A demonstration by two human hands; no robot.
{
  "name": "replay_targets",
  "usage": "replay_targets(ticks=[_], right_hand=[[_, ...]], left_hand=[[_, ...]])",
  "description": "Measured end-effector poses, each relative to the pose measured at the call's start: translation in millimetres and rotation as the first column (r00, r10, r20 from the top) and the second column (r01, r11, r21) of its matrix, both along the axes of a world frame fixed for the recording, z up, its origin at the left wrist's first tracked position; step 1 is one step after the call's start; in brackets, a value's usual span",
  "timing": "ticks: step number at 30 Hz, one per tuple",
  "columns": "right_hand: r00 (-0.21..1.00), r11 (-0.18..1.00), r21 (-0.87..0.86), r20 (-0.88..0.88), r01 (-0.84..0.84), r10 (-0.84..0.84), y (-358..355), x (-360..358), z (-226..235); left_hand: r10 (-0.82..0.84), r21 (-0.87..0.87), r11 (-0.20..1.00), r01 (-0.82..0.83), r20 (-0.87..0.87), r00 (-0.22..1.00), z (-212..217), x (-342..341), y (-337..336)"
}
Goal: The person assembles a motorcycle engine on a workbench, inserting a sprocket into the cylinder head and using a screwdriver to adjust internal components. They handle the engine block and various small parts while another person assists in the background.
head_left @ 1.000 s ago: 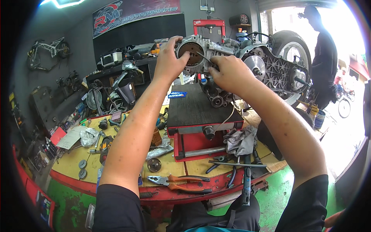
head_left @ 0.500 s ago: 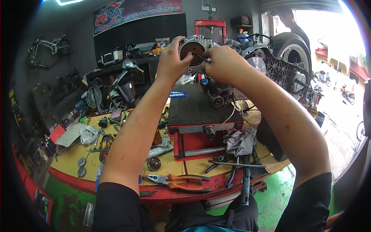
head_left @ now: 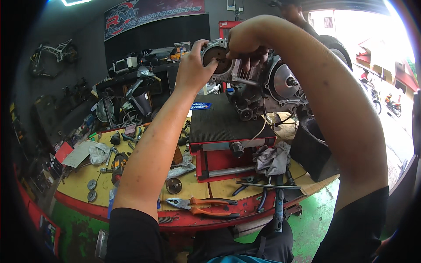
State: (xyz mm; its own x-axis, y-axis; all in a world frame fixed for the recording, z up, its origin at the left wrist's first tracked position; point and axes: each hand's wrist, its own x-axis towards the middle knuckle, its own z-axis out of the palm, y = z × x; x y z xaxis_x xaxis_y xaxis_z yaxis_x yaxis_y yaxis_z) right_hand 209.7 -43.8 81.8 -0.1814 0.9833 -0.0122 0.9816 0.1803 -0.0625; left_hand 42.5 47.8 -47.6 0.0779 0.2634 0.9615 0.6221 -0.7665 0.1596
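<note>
My left hand (head_left: 193,70) grips the cylinder head (head_left: 215,44) of an engine, fingers over its upper rim. Its thumb presses on a round brown sprocket (head_left: 215,53) set in the head's open end. Just right of the sprocket, my right hand (head_left: 246,41) is raised with curled fingers against the head's side; whatever it holds is hidden. Behind and below that hand, the engine shows a finned cylinder (head_left: 244,73) and a silver pulley disc (head_left: 284,81). The engine sits over a black ribbed lift platform (head_left: 215,125).
Orange-handled pliers (head_left: 206,202), a round metal part (head_left: 174,186), an orange-and-black power tool (head_left: 119,165) and a grey rag (head_left: 272,158) lie on the yellow-topped bench. A black container (head_left: 312,149) stands at right, below a tire (head_left: 333,47). Another person's arm (head_left: 300,19) shows behind.
My right hand has lifted and turned, its forearm arching higher. The thin dark tool seen in it earlier is hidden now. My left hand stays put; the other person has shifted left.
</note>
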Motion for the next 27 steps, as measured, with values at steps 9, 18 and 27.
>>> replay_targets(ticks=[9,18,27], right_hand=[[0.994,0.998,0.061,0.107,-0.017,0.010,-0.3,-9.9,8.7],[0.913,0.971,0.204,0.407,-0.129,0.035,-21.5,-9.9,-7.0],[0.965,0.923,0.348,0.250,-0.165,0.079,-26.6,3.7,-33.1]], left_hand=[[0.064,0.183,0.982,-0.050,-0.070,0.996,-5.9,-0.2,4.5],[0.209,0.229,0.955,-0.189,-0.068,0.975,-14.9,10.2,1.3],[0.126,0.198,0.974,-0.114,-0.050,0.991,-16.0,12.5,1.7]])
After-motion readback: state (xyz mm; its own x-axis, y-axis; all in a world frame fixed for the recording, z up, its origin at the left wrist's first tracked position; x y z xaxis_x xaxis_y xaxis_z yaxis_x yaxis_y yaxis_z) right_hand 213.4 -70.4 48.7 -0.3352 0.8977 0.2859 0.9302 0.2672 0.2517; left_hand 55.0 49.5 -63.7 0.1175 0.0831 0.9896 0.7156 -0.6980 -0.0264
